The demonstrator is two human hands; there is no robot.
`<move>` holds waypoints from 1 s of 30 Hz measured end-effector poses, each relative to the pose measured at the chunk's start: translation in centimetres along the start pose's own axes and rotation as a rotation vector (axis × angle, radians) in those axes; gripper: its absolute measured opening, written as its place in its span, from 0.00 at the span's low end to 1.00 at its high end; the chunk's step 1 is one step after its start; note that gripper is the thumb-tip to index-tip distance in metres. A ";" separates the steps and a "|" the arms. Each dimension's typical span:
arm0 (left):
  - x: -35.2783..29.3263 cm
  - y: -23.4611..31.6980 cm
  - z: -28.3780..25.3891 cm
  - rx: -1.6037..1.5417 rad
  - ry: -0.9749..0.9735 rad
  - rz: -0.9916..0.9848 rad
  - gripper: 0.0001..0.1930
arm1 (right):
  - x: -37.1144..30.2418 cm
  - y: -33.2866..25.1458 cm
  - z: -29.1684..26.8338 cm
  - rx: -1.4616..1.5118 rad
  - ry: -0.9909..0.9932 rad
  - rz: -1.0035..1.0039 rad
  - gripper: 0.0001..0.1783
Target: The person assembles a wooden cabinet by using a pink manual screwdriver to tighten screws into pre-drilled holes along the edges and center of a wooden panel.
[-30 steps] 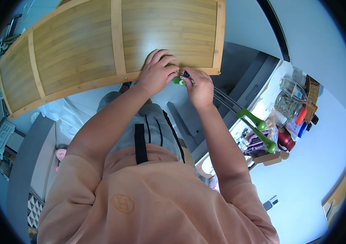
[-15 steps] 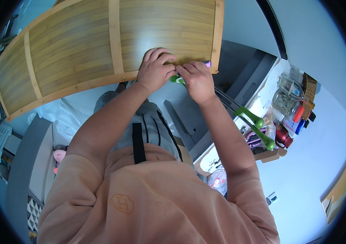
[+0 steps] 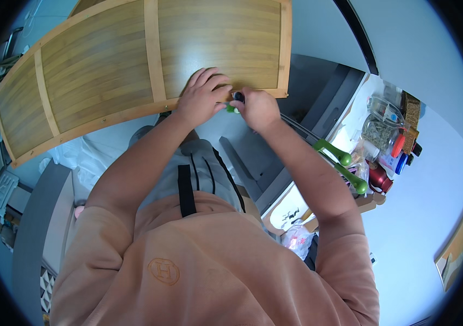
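Note:
A long wooden panel (image 3: pixel 95 54) with a pale frame lies in front of me. My left hand (image 3: pixel 201 100) rests on its near edge, fingers stretched over the wood and thumb low by a small green piece (image 3: pixel 230 108). Just right of it, my right hand (image 3: pixel 260 111) is closed round a small thing with a dark round end (image 3: pixel 238 96), held at the panel's rim. Most of that thing is hidden by the fingers, so its kind cannot be told. The green piece sits between the two hands, partly covered.
Right of my right arm, two green knobbed handles (image 3: pixel 345 158) on thin rods stick out over a white surface. Beyond stand a jar with a red lid (image 3: pixel 381 133) and a red bottle (image 3: pixel 379 178). A grey cabinet (image 3: pixel 41 206) is at the left.
My right hand has turned and shifted slightly down and left; the dark round end now shows, and the purple end beside it is out of sight. The left hand has moved slightly left.

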State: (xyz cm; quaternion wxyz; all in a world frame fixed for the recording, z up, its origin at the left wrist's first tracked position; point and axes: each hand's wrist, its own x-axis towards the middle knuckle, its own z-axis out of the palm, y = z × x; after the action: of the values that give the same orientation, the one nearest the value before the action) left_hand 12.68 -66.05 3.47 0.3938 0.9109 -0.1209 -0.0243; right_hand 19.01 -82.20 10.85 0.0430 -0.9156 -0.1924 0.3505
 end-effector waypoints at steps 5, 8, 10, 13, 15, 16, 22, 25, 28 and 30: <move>-0.9 0.0 -1.3 0.174 -0.087 -0.101 0.36 | -0.4 -2.2 1.5 0.341 0.023 0.326 0.19; -1.1 -0.3 -1.6 0.222 -0.149 -0.099 0.40 | -0.5 0.4 2.2 -0.338 0.240 -0.209 0.15; -0.7 -0.1 -1.6 0.259 -0.191 -0.073 0.42 | 0.6 2.5 0.6 -0.383 0.385 -0.424 0.13; -1.0 -0.2 -1.6 0.271 -0.195 -0.093 0.42 | -0.3 1.2 0.7 -0.381 0.290 -0.429 0.13; -1.1 -0.2 -1.7 0.280 -0.210 -0.094 0.42 | -0.7 -1.0 1.2 -0.048 0.049 0.096 0.18; -1.0 -0.2 -1.8 0.288 -0.223 -0.098 0.42 | -0.4 -1.3 2.2 0.101 0.067 0.203 0.21; -0.9 -0.3 -1.6 0.325 -0.219 -0.076 0.42 | -0.1 0.7 1.5 -0.205 0.377 -0.185 0.16; -0.6 -0.1 -1.2 0.322 -0.209 -0.068 0.41 | 1.3 2.7 0.7 -0.468 0.755 -0.708 0.13; -1.2 -0.5 -1.8 0.329 -0.238 -0.112 0.41 | -0.1 -0.6 1.3 -0.326 0.034 -0.143 0.14; -1.1 -0.4 -1.7 0.325 -0.240 -0.097 0.41 | -0.2 -2.2 2.6 0.041 0.088 0.254 0.15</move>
State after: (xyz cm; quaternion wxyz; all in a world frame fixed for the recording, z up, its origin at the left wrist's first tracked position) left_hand 11.94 -64.38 4.30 0.2229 0.9577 -0.1252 -0.1319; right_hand 16.40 -80.38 9.51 0.0254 -0.9460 -0.0655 0.3166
